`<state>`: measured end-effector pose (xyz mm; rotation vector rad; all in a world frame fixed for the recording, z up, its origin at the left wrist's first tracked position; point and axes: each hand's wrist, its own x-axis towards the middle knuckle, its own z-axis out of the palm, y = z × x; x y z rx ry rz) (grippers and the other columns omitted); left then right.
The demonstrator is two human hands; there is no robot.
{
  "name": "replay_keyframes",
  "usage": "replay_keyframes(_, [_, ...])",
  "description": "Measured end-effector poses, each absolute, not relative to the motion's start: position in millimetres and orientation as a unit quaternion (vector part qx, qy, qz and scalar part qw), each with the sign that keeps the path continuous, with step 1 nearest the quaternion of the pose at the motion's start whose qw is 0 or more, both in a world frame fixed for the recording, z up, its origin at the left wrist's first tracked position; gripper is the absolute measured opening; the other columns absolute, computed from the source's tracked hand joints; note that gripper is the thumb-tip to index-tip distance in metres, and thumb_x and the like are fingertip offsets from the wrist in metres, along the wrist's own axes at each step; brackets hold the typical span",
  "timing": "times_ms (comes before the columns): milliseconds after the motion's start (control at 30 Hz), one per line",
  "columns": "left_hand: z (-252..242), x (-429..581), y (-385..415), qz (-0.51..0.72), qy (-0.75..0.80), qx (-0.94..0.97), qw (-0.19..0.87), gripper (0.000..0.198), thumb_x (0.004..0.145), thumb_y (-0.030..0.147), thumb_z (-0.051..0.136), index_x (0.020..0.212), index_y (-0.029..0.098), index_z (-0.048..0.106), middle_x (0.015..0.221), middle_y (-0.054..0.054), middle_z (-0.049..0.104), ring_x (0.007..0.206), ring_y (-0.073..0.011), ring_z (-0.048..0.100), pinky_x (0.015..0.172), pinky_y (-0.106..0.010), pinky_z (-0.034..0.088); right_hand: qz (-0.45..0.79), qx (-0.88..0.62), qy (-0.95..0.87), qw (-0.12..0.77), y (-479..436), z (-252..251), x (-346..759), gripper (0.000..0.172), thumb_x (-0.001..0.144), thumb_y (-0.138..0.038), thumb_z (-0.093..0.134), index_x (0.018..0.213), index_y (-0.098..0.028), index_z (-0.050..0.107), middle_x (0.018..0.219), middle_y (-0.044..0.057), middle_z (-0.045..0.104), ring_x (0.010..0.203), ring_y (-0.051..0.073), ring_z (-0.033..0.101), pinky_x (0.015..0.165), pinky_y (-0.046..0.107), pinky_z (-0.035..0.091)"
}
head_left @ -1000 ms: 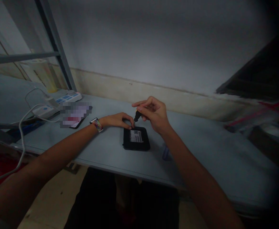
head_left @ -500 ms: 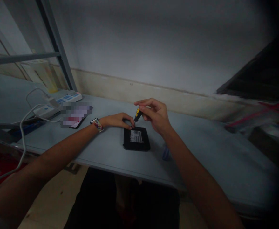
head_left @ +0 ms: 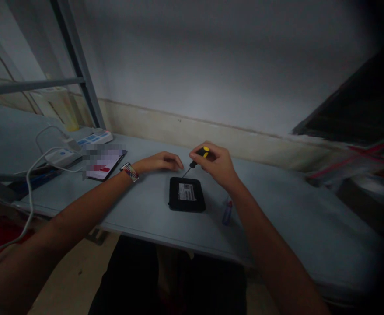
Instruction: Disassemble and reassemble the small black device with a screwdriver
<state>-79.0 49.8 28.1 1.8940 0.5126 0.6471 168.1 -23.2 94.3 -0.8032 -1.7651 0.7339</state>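
Ideally, the right hand (head_left: 215, 161), pinching a black-and-yellow plastic-handled screwdriver (head_left: 193, 165), should steepen its tilt while the left hand (head_left: 159, 162), half-curled and seemingly empty, steadies the flat, round-cornered black box (head_left: 187, 195) between the front and back edges of the tabletop (head_left: 149, 205).

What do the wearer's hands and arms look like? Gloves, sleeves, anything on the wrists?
Left hand and right hand are both bare, no gloves. No sleeves on either forearm. The left wrist wears a multicoloured, patterned band; nothing visible on the right wrist. Too dim to make out finer markings.
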Motion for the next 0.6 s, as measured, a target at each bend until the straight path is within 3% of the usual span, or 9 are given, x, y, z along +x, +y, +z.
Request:
replay_keyframes(67, [32.5,-87.9,55.3,0.332,0.234,0.74,0.536,0.021,0.089,0.034,0.081,0.104,0.019,0.084,0.114,-0.009,0.079,0.114,-0.0224,0.07,0.107,-0.039,0.049,0.351,-0.336,-0.684,0.544,-23.6,95.0,170.3,0.029,0.087,-0.048,0.092,0.084,-0.022,0.079,0.066,-0.003,0.062,0.052,0.01,0.051,0.046,0.026,0.039])
replay_keyframes(133, [33.4,-97.0,62.6,0.387,0.25,0.685,0.563,0.02,0.086,0.033,0.082,0.099,0.018,0.082,0.111,-0.008,0.078,0.113,-0.0222,0.069,0.102,-0.037,0.05,0.382,-0.334,-0.647,0.569,-23.0,89.4,168.4,0.029,0.086,-0.049,0.091,0.09,-0.023,0.08,0.065,-0.004,0.063,0.048,0.009,0.051,0.045,0.026,0.041])
replay_keyframes(333, [16.6,-112.4,82.5,0.46,0.326,0.592,0.575,0.019,0.078,0.031,0.083,0.089,0.016,0.077,0.101,-0.008,0.074,0.099,-0.0195,0.067,0.089,-0.034,0.051,0.439,-0.335,-0.665,0.502,-22.3,47.0,141.6,0.026,0.083,-0.043,0.092,0.1,-0.024,0.084,0.09,0.002,0.076,0.07,0.016,0.073,0.073,0.036,0.065])
replay_keyframes(467, [5.1,-114.5,90.0,0.481,0.365,0.544,0.582,0.015,0.08,0.029,0.075,0.087,0.016,0.074,0.102,-0.01,0.075,0.094,-0.0195,0.068,0.086,-0.034,0.053,0.337,-0.347,-0.717,0.501,-21.5,27.0,128.0,0.019,0.085,-0.034,0.09,0.102,-0.028,0.088,0.102,0.005,0.075,0.093,0.021,0.074,0.087,0.041,0.064])
replay_keyframes(600, [0.3,-115.3,94.9,0.487,0.365,0.522,0.598,0.017,0.08,0.031,0.074,0.087,0.015,0.073,0.099,-0.01,0.074,0.092,-0.02,0.067,0.086,-0.035,0.055,0.257,-0.357,-0.759,0.48,-18.0,20.5,123.7,0.019,0.09,-0.025,0.086,0.108,-0.028,0.088,0.103,0.006,0.076,0.097,0.022,0.073,0.092,0.042,0.061])
